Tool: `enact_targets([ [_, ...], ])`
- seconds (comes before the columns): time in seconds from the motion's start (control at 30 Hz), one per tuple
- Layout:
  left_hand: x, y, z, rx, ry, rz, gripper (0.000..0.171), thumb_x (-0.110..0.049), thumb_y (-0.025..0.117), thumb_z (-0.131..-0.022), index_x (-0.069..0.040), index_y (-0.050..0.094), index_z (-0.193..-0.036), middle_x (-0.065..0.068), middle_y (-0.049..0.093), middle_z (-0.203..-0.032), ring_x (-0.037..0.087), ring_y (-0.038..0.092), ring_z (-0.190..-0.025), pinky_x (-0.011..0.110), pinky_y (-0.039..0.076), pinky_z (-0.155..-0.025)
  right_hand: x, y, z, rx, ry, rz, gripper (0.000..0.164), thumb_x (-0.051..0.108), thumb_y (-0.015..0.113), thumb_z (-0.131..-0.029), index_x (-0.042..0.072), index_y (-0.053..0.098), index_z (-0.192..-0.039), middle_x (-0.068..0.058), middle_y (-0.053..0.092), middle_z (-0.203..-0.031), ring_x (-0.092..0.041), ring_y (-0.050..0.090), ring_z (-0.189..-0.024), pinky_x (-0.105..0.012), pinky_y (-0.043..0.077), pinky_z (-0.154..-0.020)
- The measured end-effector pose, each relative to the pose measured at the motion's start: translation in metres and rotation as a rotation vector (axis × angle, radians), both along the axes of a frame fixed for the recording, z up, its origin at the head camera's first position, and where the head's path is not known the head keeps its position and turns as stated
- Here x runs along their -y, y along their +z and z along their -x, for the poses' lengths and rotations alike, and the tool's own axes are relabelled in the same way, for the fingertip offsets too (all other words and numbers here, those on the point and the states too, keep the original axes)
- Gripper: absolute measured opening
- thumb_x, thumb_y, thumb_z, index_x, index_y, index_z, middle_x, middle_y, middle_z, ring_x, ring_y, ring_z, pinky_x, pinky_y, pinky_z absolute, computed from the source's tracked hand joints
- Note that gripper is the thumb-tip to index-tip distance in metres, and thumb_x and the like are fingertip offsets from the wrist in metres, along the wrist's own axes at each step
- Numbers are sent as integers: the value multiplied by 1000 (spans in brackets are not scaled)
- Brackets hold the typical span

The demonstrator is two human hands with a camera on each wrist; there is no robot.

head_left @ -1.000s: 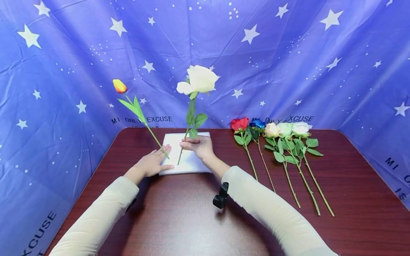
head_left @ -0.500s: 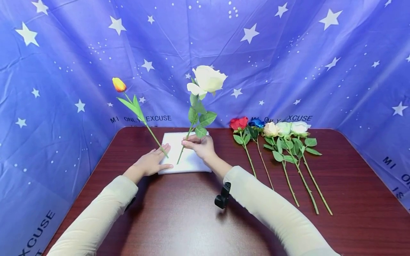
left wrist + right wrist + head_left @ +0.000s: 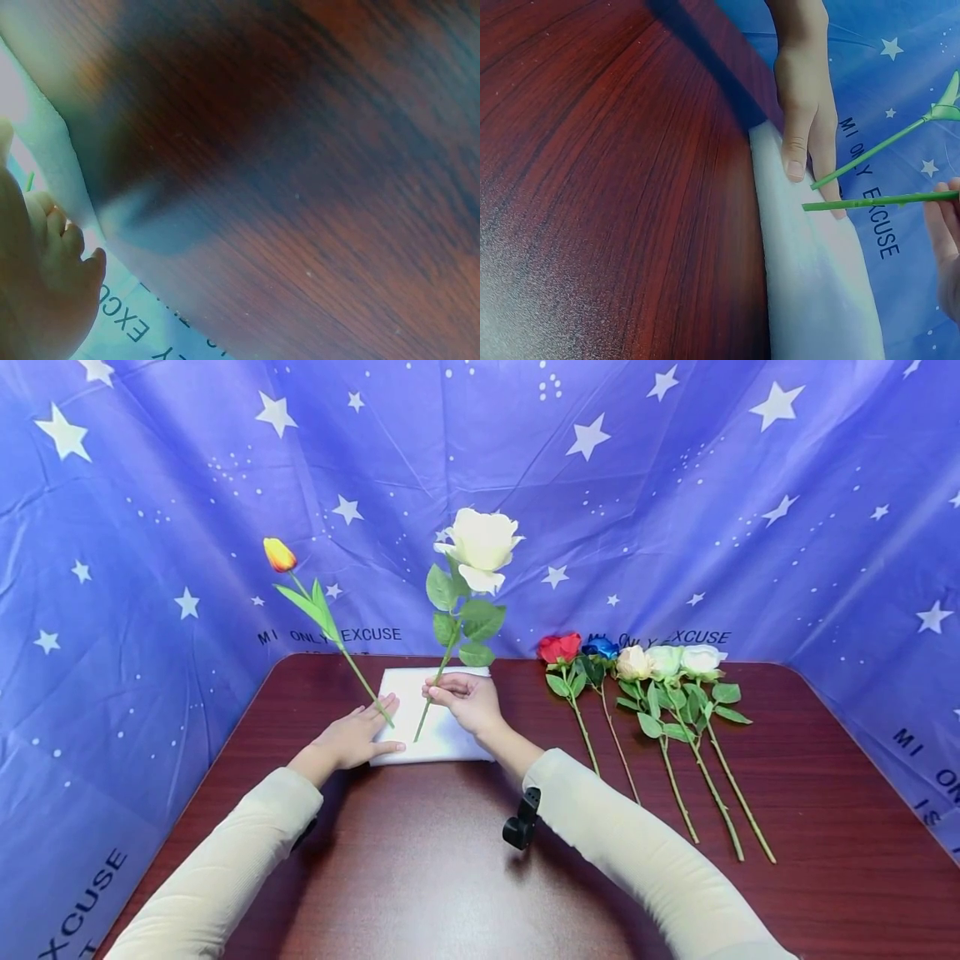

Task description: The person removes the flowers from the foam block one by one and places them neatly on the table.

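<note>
A white foam block [image 3: 450, 745] lies near the table's back edge. My left hand [image 3: 347, 742] rests flat on its left side, fingers and thumb spread. Between that thumb and the fingers a yellow-orange tulip [image 3: 280, 555] stands in the foam, leaning left. My right hand [image 3: 467, 700] pinches the green stem of a white rose [image 3: 483, 545] between thumb and fingers. The rose leans slightly right, and its stem's lower end meets the foam's top, as the right wrist view shows at the stem [image 3: 870, 202]. In the left wrist view my left hand [image 3: 52, 285] shows only partly.
To the right lie a red rose [image 3: 560, 648], a blue rose [image 3: 602, 648] and several pale roses [image 3: 666, 662], stems toward the front. A blue star-printed cloth [image 3: 570, 485] hangs behind the brown table [image 3: 405, 860]. A black device [image 3: 522, 820] sits at my right wrist.
The rose head has swung right, then slightly back left, and its bloom and leaves have turned in my right fingers. My left hand and the tulip stay in place.
</note>
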State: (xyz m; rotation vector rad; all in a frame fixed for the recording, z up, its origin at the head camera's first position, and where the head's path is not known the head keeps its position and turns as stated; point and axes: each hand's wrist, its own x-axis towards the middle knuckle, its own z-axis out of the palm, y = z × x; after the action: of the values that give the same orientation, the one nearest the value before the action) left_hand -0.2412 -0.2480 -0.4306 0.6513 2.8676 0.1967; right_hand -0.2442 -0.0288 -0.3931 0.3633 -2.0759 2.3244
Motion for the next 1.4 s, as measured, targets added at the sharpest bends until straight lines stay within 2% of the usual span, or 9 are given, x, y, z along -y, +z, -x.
enact_targets([
  [0.27, -2, -1, -2, -16, -16, -35, 85, -53, 50, -94, 0, 18, -152, 18, 17, -161, 31, 19, -150, 54, 22, -121, -3, 0, -2, -23, -82, -47, 20, -4, 75, -77, -15, 70, -94, -27, 71, -94, 0, 70, -68, -26, 61, -73],
  [0.4, -2, 0, -1, -14, -10, -24, 86, -55, 49, -93, -2, 17, -153, 15, 16, -162, 30, 18, -150, 53, 21, -121, -5, 7, 0, -24, -105, -4, 20, -4, 75, -77, -15, 70, -93, -24, 73, -89, 3, 67, -63, -27, 61, -72],
  [0.5, -1, 2, -1, -10, -1, -12, 87, -56, 49, -93, -4, 16, -153, 13, 15, -162, 29, 17, -151, 52, 20, -122, -9, 14, 2, -18, -73, 71, 22, -5, 72, -80, -17, 68, -98, -27, 72, -91, -1, 69, -64, -33, 62, -75],
  [0.57, -1, 2, -1, -11, -2, -7, 86, -56, 49, -93, -4, 16, -154, 13, 14, -162, 29, 16, -151, 52, 20, -122, -14, 17, 2, -19, -51, 76, 22, -6, 70, -81, -17, 68, -101, -29, 71, -93, -3, 70, -66, -34, 61, -76],
  [0.87, -1, 1, -3, -5, -7, -22, 86, -55, 51, -93, -3, 17, -153, 14, 14, -162, 30, 17, -150, 52, 20, -122, -47, 14, 0, 20, 112, -17, 24, -7, 65, -85, -19, 63, -106, -35, 66, -104, -6, 72, -76, -33, 60, -82],
  [1.03, -1, 0, -3, -7, -9, -17, 86, -55, 50, -93, -3, 16, -153, 14, 15, -162, 30, 17, -151, 53, 20, -122, -68, 17, -2, 1, 207, -104, 26, -6, 65, -86, -18, 63, -109, -24, 73, -100, -8, 73, -81, -32, 59, -84],
  [1.23, -2, 2, -3, -5, -3, -8, 86, -55, 49, -94, -4, 15, -154, 14, 14, -162, 29, 16, -151, 51, 20, -122, -90, 22, -5, -23, 244, -101, 28, -5, 64, -86, -18, 62, -111, -5, 77, -88, -9, 73, -81, -33, 60, -83],
  [1.3, -2, 2, -3, -6, -5, -9, 86, -54, 49, -94, -3, 14, -154, 14, 14, -162, 30, 16, -151, 52, 20, -122, -97, 22, -6, -16, 252, -107, 29, -4, 65, -86, -18, 62, -112, 0, 77, -85, -9, 74, -80, -36, 60, -83],
  [1.4, -1, 3, -3, -6, -4, -14, 86, -54, 49, -94, -3, 14, -154, 14, 13, -162, 30, 15, -151, 52, 20, -122, -108, 22, -7, 13, 279, -144, 31, -2, 66, -87, -18, 61, -113, 2, 76, -82, -14, 74, -80, -47, 57, -86],
])
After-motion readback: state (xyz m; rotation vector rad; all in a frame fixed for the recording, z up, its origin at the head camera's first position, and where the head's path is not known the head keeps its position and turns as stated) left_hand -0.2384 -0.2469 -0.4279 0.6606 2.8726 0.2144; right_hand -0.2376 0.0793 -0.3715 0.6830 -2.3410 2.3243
